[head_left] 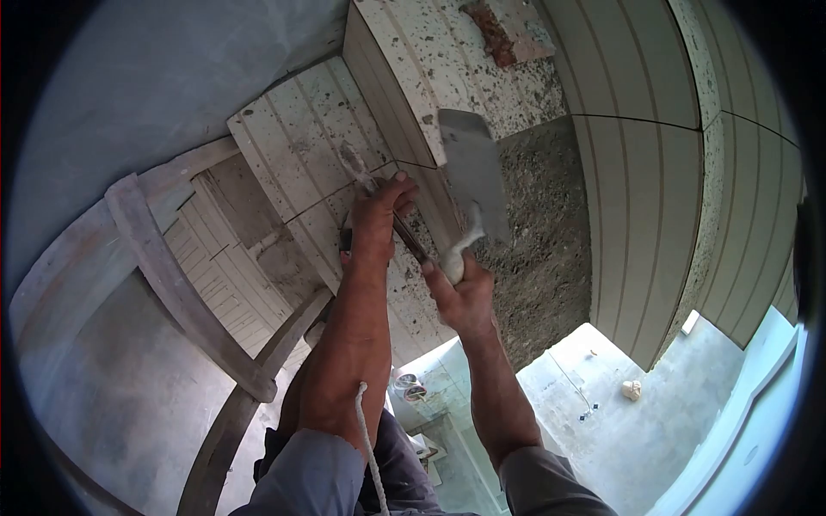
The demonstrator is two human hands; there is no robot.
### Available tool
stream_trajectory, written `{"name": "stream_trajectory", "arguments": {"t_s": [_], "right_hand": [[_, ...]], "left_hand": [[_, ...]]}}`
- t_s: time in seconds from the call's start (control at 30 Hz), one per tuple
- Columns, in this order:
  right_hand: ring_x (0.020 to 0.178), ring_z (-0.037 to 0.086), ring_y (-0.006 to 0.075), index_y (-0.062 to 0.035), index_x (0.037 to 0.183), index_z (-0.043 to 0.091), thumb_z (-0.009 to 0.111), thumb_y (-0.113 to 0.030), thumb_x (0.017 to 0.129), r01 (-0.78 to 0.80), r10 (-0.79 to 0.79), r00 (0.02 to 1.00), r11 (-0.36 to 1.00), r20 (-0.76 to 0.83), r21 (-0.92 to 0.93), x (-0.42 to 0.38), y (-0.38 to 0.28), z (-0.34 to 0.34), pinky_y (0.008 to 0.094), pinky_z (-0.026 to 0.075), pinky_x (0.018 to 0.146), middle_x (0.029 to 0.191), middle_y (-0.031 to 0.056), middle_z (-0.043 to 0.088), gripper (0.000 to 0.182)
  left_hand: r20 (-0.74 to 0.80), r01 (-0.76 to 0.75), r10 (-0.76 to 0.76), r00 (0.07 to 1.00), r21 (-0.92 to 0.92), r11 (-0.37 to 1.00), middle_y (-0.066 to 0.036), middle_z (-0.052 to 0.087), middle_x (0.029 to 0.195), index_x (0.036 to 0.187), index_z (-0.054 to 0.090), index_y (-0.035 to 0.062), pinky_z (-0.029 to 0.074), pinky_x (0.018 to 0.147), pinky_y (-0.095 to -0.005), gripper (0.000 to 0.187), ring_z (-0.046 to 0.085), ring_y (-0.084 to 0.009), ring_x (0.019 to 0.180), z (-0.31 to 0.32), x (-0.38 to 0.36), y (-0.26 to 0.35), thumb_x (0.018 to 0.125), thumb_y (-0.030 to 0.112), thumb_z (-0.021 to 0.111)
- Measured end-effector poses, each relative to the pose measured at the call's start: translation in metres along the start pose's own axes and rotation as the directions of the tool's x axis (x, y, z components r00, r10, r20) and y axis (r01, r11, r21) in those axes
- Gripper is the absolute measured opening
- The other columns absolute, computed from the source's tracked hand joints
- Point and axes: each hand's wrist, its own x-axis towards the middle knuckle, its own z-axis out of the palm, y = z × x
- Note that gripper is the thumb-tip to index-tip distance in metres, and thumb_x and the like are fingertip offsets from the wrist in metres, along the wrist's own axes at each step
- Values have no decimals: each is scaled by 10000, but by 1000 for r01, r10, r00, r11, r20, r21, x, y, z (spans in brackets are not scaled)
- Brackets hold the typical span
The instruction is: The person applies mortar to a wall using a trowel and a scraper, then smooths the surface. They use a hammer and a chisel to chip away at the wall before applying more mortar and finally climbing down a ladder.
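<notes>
**Trowel at left edge of mortar bed, both hands loaded**

Nearest: white cord point(368, 434) hangs by the left sleeve, below-left of the mortar bed point(546, 232) in view. That bed is the landmark for everything here.

Left hand point(379, 215): left of the bed, fingers wrapped on a slim metal tool point(409, 236). Its lower end reaches the other hand; can't tell if both grip it. Right hand point(469, 292): at the bed's lower-left side, clamped on the pale handle of the trowel point(471, 155). Hands near each other, not clasped together.

Trowel blade overlaps the bed's upper-left edge and the spattered tile point(413, 64) beyond. Contact vs. hover: can't tell. Bed reads coarse, dark, uneven.

Step, my read: trowel work at the bed's edge. Next stroke calls for a firm right wrist, blade kept low, and the slim tool held out of the blade's path.

Around it: grooved tile point(632, 189) borders the bed on its right. Broken brick piece point(516, 39) sits above the bed, on the spattered tile. Wooden frame point(179, 288) stands well left of it.

Farthest: floor point(671, 430) below the bed, with a bucket point(413, 393) below-left and a pale lump point(631, 390) below-right.
</notes>
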Motion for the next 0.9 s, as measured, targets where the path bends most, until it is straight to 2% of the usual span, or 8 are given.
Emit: {"name": "stream_trajectory", "arguments": {"t_s": [0.07,0.2,0.3,0.37,0.47,0.67,0.8,0.9], "right_hand": [[584,621,167,-1,832,591,712,-220,795,92,-83,995,967,-49,238,-9,-6,-3,322,492,557,650,116,622,253],[606,610,133,1,848,596,716,-220,795,17,-17,1000,999,-7,46,-7,2,0,315,489,564,664,93,636,257],[613,605,125,0,851,597,722,-230,793,-105,93,994,968,59,228,-6,2,0,314,488,564,662,86,635,268],[597,605,141,-6,845,598,725,-236,791,42,-35,999,969,-31,245,-7,-5,-6,312,489,562,649,96,620,268],[573,604,156,-6,842,594,727,-239,789,3,-5,999,999,36,53,2,-2,0,313,489,550,641,103,610,274],[579,617,175,3,878,597,727,-237,787,124,-124,992,989,-15,75,-5,-12,-2,327,493,556,664,120,624,287],[589,623,173,4,890,603,726,-228,786,32,-31,998,999,-52,12,9,-8,10,322,494,562,672,120,631,282],[588,622,166,11,897,603,722,-216,788,224,-187,970,939,-156,263,0,1,17,313,493,566,668,117,634,279]], "left_hand": [[26,10,-10,1000,-3,1000,-62,658,918,1039,581,26,484,747,-324,425,645,-183,865,-3,-2,-3,760,293,758],[28,-6,6,1000,11,1000,-67,658,926,1045,581,21,482,740,-319,428,645,-185,869,-1,-5,-1,760,287,757],[11,2,-2,1000,-1,1000,-68,658,926,1043,583,24,480,733,-314,422,644,-183,868,0,-5,0,758,283,758],[17,10,-10,1000,18,1000,-97,652,959,1041,600,0,501,770,-315,395,648,-214,910,3,-7,3,795,276,738],[38,3,-4,999,12,1000,-95,652,957,1039,597,0,503,767,-317,390,649,-217,906,2,-4,2,797,273,735],[72,11,-11,997,10,1000,-90,654,962,1030,603,21,467,755,-333,393,641,-196,898,9,-10,8,779,292,737],[37,-20,21,999,-4,1000,-98,654,969,1034,604,5,467,767,-329,399,641,-202,898,6,-3,3,788,295,725],[57,8,-8,998,3,1000,-103,652,968,1059,594,-10,466,782,-329,422,641,-210,901,-1,-8,1,794,295,716]]}}
